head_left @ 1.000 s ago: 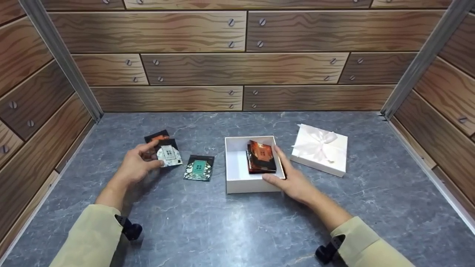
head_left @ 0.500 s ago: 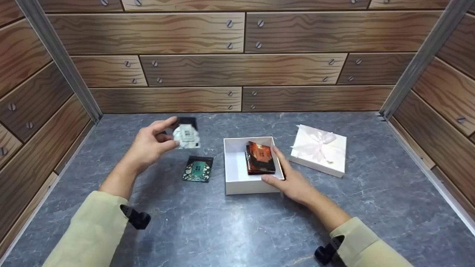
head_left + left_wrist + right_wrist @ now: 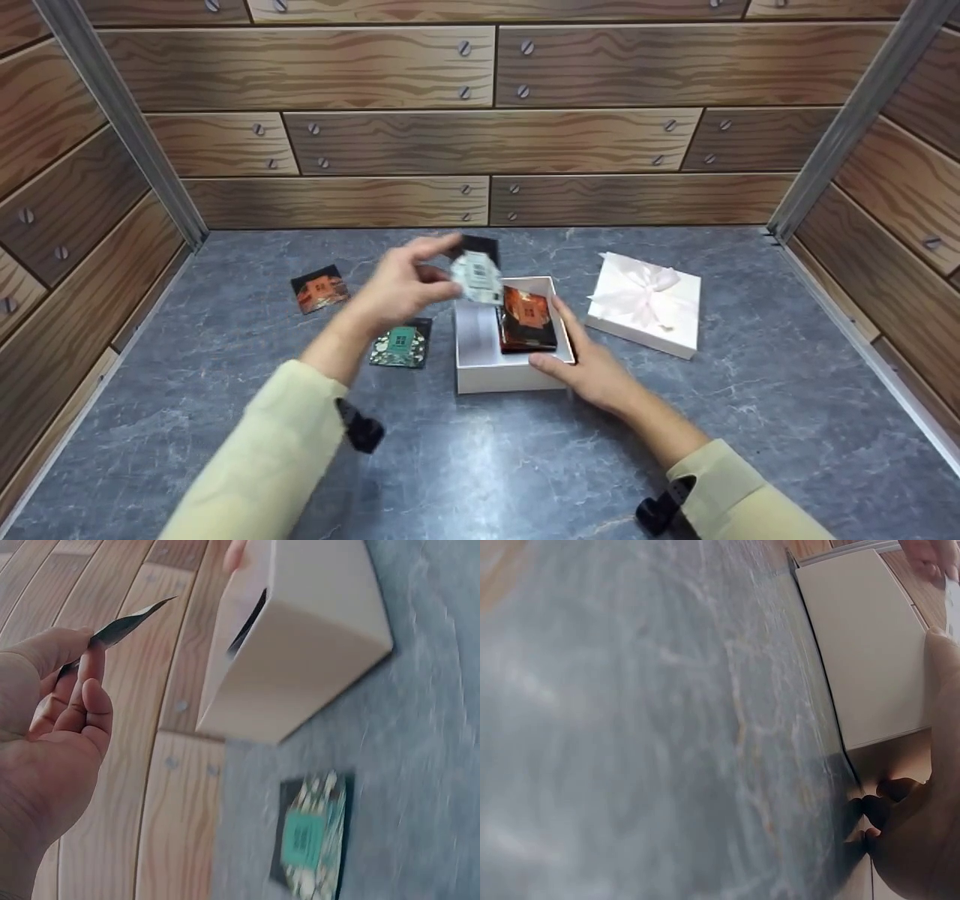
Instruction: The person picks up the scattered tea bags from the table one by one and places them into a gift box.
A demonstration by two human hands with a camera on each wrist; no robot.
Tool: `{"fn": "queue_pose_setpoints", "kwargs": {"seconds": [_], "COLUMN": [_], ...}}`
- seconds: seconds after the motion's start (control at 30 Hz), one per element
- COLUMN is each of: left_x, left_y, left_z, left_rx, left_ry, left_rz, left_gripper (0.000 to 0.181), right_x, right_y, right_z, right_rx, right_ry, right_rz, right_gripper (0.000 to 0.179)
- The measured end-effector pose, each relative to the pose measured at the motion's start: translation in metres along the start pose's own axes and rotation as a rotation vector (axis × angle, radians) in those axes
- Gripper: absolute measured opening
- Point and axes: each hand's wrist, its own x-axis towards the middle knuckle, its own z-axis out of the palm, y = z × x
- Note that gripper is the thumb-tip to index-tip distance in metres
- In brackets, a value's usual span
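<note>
Above the far left corner of the white box (image 3: 512, 379), my left hand (image 3: 401, 289) pinches a black-and-white sachet (image 3: 477, 270) by its left edge. The left wrist view shows this sachet (image 3: 124, 628) nearly edge-on between thumb and fingers. My right hand (image 3: 592, 367) holds the box at its right side, the thumb over the near right rim and the fingers along the right wall. Inside the box, orange-and-black sachets (image 3: 527, 319) lie stacked against the right; the left part shows bare bottom. In the right wrist view, the right fingers (image 3: 889, 802) are in shadow beside the box wall.
A green-and-black sachet (image 3: 400, 345) lies just left of the box. Farther left is an orange-and-black sachet (image 3: 320, 290). The white lid (image 3: 645, 300) with a pale ribbon bow rests right of the box. Wood-patterned walls (image 3: 480, 142) enclose the grey marbled table (image 3: 465, 480).
My left hand has lifted the white-patterned sachet from the table and carried it right, over to the box. The orange sachet at the left is uncovered. My right hand stays on the box.
</note>
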Motion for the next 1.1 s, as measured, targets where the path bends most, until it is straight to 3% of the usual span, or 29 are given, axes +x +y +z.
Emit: {"fn": "queue_pose_setpoints", "kwargs": {"seconds": [0.2,0.4,0.73,1.1], "left_x": [0.018,0.028,0.036,0.039], "left_y": [-0.009,-0.016,-0.02,-0.027], "left_z": [0.035,0.057,0.074,0.087], "left_rx": [-0.011,0.025,0.213,0.138], "left_ry": [-0.06,-0.078,-0.105,-0.146], "left_rz": [-0.011,-0.012,-0.02,-0.049], "left_gripper": [0.079,0.076,0.072,0.071], "right_x": [0.0,-0.001,-0.002,-0.001], "right_y": [0.001,0.001,-0.001,0.002], "right_z": [0.0,0.0,-0.001,0.0], "right_rx": [0.021,0.025,0.02,0.007], "right_ry": [0.0,-0.007,-0.005,0.005], "right_rz": [0.005,0.011,0.008,-0.012], "right_gripper": [0.102,0.102,0.101,0.102]}}
